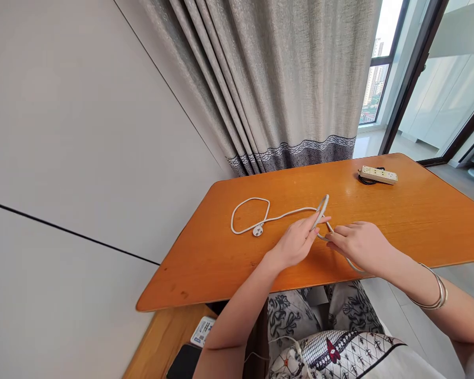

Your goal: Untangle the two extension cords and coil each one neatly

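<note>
A white cable [284, 214] lies on the orange wooden table [418, 221], curling into a loop at the left with its plug [258, 230] at the end. My left hand [296, 242] pinches a raised loop of the cable between its fingers. My right hand [359, 243] is closed on the same cable just to the right, where it runs toward the table's near edge. Both hands are close together over the middle of the table. Bangles sit on my right wrist.
A white power strip [379, 175] with a black cord lies at the table's far right. A grey curtain [276, 79] hangs behind the table, a plain wall is at the left, and a glass door stands at the right. A wooden bench [161, 337] with a phone is below.
</note>
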`<state>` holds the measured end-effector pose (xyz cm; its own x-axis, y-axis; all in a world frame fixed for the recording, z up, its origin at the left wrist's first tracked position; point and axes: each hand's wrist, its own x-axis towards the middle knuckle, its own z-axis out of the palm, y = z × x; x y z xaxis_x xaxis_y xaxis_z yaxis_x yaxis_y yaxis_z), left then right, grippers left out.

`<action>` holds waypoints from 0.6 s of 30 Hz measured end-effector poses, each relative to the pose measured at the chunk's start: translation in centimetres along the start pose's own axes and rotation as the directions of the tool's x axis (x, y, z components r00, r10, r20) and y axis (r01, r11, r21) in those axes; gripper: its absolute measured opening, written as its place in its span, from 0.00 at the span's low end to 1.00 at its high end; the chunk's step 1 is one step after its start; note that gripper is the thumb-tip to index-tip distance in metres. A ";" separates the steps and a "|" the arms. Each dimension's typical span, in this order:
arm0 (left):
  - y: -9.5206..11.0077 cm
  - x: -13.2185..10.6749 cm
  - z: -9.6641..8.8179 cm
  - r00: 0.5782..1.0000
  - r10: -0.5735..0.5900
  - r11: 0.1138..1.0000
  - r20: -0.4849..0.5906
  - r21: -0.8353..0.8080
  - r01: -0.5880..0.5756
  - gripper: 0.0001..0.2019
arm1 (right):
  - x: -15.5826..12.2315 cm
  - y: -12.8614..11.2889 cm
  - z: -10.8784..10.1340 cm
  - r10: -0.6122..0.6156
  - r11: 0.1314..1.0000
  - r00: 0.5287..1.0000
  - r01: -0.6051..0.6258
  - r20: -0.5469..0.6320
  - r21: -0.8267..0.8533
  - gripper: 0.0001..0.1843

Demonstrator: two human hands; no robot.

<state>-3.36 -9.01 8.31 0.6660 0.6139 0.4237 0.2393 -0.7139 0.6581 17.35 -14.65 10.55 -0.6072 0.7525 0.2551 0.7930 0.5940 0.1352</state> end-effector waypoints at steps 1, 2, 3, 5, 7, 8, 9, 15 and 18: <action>0.1 0.0 0.1 1.000 0.010 1.000 0.004 -0.020 -0.010 0.23 | 0.0 0.2 -0.3 -0.031 1.000 0.997 0.030 -0.075 -0.008 0.14; 0.2 0.0 0.1 1.000 0.017 0.999 0.006 -0.033 -0.017 0.23 | 0.1 0.5 -0.6 -0.057 0.998 0.988 0.055 -0.145 -0.014 0.16; 0.3 0.0 0.2 1.000 0.019 0.999 0.010 -0.036 -0.019 0.24 | 0.2 0.9 -1.0 -0.080 0.997 0.976 0.078 -0.203 -0.014 0.17; 0.6 0.1 0.2 0.999 0.009 1.000 0.031 -0.019 -0.008 0.24 | 0.4 1.5 -1.5 -0.119 0.992 0.953 0.126 -0.280 0.006 0.20; 1.0 0.2 0.1 0.996 -0.009 1.000 0.084 -0.029 0.011 0.25 | 0.8 2.1 -1.9 -0.135 0.985 0.936 0.163 -0.326 0.060 0.21; 1.2 0.3 0.0 0.993 -0.017 0.998 0.119 -0.054 0.024 0.25 | 0.9 2.4 -1.9 -0.125 0.981 0.931 0.168 -0.343 0.098 0.20; 1.4 0.3 -0.1 0.987 -0.035 0.995 0.157 -0.084 0.049 0.25 | 1.0 2.7 -1.9 -0.102 0.977 0.930 0.159 -0.352 0.139 0.20; 1.2 0.0 -0.4 0.923 -0.192 0.765 0.334 -0.538 0.354 0.24 | 0.8 3.9 -2.1 0.017 0.950 0.946 0.086 -0.323 0.302 0.23; 0.1 -0.5 -0.4 0.944 -0.108 0.458 0.310 -0.828 0.324 0.23 | 0.5 4.6 -2.2 0.014 0.854 0.926 0.185 -0.377 0.486 0.16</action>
<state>-3.92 -9.31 8.41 0.8225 0.5522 0.1362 -0.2591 0.1507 0.9540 20.75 -12.16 13.42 -0.5324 0.5978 0.5993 0.5407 0.7849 -0.3026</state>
